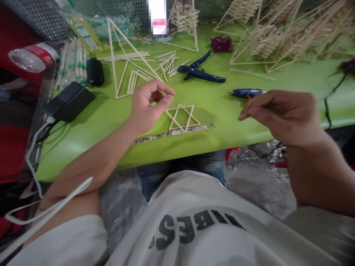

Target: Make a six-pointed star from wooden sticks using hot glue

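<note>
A six-pointed star of thin wooden sticks [182,117] lies flat on the green table [216,133] near its front edge. My left hand [148,105] hovers just left of the star, thumb and forefinger pinched together, with nothing visible between them. My right hand [280,112] hangs over the table's front edge to the right, fingers curled and pressed together; I cannot make out whether anything is in them. A blue glue gun [245,92] lies right behind the right hand.
Blue cutting pliers [201,70] and loose sticks [166,62] lie mid-table. Stick pyramids [266,40] stand at the back right, a stick frame [124,62] at the left. A black adapter [70,101], black case [95,71] and bottle [31,57] crowd the left. A strip [172,133] lies along the front edge.
</note>
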Tool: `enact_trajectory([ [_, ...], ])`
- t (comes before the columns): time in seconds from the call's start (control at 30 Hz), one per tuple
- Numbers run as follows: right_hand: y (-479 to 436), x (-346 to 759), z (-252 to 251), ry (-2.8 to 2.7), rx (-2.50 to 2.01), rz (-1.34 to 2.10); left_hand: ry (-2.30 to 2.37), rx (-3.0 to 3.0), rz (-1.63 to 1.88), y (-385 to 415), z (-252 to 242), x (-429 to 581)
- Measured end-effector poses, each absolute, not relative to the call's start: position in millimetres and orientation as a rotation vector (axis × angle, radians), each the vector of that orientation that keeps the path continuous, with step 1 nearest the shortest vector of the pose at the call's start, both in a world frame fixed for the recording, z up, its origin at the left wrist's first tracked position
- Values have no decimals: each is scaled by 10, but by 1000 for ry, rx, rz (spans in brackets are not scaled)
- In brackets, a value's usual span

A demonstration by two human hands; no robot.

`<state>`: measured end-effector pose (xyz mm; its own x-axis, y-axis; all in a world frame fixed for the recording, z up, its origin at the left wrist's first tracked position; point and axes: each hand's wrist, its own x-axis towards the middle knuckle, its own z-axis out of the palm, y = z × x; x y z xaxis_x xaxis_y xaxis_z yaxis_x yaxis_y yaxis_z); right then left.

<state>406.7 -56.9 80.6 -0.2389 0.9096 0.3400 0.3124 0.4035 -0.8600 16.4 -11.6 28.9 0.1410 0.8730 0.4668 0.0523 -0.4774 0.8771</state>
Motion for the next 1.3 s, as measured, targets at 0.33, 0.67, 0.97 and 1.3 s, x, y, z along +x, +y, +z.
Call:
enact_trajectory([
  [0.33,-1206,3179,654,-1352,-461,1604,616,1973,918,-997,642,669],
  [0.67,-1393,2842,355,-1511,-619,1266,946,1982,1667,-1611,265,1108],
  [0.97,-1547,2735,358,-1357,-785,1080,1029,2206,1769,-1494,275,943],
  [1.3,-1446,2778,375,-1305,-870,1101,940,1324,1781,-1485,409,1019],
])
